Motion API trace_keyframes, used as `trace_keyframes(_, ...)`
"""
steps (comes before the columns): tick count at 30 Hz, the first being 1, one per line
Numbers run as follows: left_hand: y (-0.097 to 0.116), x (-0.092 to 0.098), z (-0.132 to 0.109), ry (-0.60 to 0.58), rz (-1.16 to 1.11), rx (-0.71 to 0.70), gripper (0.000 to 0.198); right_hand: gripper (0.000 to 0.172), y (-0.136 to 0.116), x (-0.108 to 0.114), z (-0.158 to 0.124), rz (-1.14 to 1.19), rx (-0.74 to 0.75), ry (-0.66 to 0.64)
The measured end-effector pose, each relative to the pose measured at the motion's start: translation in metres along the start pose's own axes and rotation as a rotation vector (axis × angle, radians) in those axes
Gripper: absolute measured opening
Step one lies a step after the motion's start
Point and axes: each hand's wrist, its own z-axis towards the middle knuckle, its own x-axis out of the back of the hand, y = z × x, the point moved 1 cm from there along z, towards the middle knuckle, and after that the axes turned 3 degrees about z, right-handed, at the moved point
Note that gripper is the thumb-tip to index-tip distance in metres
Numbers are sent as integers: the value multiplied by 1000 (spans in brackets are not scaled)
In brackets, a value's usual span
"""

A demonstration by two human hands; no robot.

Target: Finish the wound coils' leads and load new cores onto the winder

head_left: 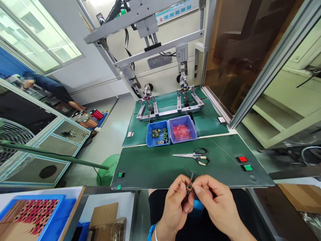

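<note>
Factory assembly station for small wound coils.
A green-matted counter (155, 167) carries a grey metal fixture machine (170, 107), a blue plastic bin of wound coils (157, 134), a purple-blue plastic bin of red wire pieces (182, 132), and a square red push button (242, 159) beside a square green push button (248, 167). A small wire-wound ring coil (189, 189) is held at its edge, and another person (55, 88) works nearby.

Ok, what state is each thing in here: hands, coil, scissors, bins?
Left hand: fingers pinched on the small coil.
Right hand: fingers pinched on the small coil too.
Small coil: held in the air between both hands.
Scissors: lying flat on the green mat, blades closed.
Left blue bin: open, partly filled with coils.
Right blue bin: open, holding red wires.
</note>
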Motion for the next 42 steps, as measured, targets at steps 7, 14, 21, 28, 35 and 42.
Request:
trace_keyframes(7, -2, 4, -1, -44, -2, 83, 37, 31, -10, -2, 5, 27, 15, 18)
trace_keyframes(14, 5, 5, 0, 7, 204, -53, 35, 26, 4, 10, 1, -26, -51, 116)
trace_keyframes(21, 11, 5, -1, 23, 346, -153, 28, 23, 3, 11, -4, -59, 4, 53)
trace_keyframes(28, 18, 0, -6, 129, 449, -259, 23, 8, -16, 8, -8, -262, 288, 115)
trace_keyframes(35, 16, -1, -8, 202, 616, -310, 16, 9, -22, 4, -5, -407, 386, 81)
trace_keyframes(42, 11, -3, -12, 220, 616, -280, 18, 18, -22, 2, -6, -345, 362, 27)
